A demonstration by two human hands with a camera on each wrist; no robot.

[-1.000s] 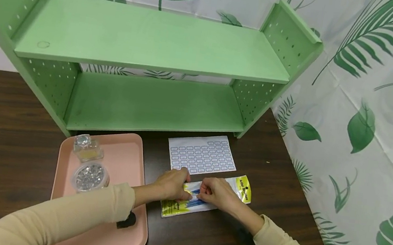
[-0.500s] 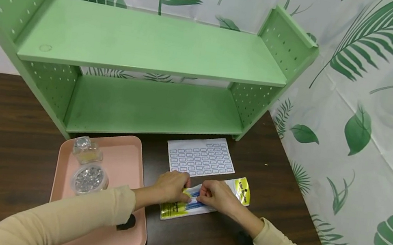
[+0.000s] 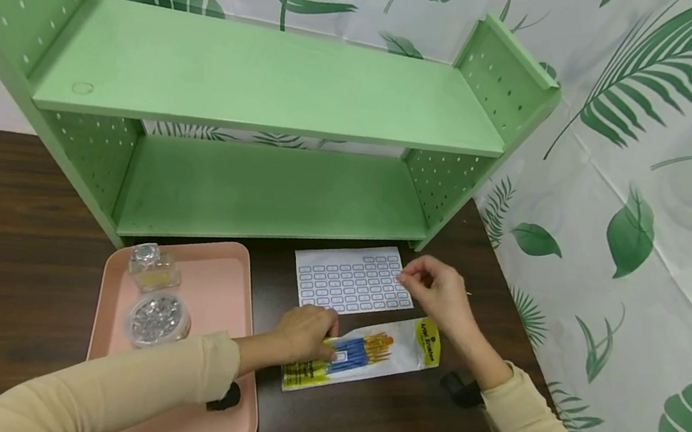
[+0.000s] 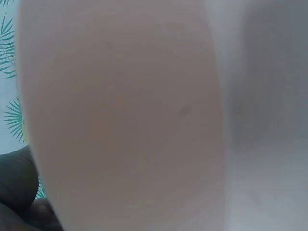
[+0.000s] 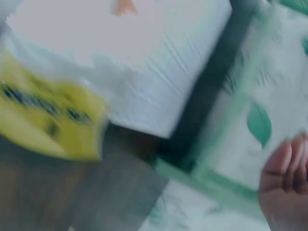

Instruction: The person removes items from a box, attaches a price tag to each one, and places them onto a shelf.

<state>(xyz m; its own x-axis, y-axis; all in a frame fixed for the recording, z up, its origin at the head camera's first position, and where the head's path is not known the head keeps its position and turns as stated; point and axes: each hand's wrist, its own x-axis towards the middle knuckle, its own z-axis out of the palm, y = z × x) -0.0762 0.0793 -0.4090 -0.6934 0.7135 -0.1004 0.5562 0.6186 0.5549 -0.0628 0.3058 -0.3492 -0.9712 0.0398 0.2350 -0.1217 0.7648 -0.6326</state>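
Observation:
A clear pack of paintbrushes [image 3: 361, 355] with blue handles and yellow ends lies flat on the dark table, bearing a small white label [image 3: 340, 356]. My left hand [image 3: 303, 333] holds it at the upper left, thumb on its face beside the label and fingers bent at the upper edge. Past the pack lies a white sheet of blue-bordered labels [image 3: 351, 281]. Over its right edge hovers my right hand [image 3: 435, 292], thumb and forefinger close together, with nothing visible between them. The right wrist view shows its loosely bent fingers [image 5: 288, 166]. A blurred pale surface fills most of the left wrist view.
At left stands a pink tray [image 3: 215, 279] with a glass bottle [image 3: 153, 268] and a round tub of silvery bits [image 3: 157, 319]. A green two-tier shelf [image 3: 278, 186] spans the back. A leaf-patterned covering [image 3: 636, 280] closes off the right side.
My right hand has lifted off the pack and moved up and right to the label sheet, leaving the small label in view. The left hand stays on the pack.

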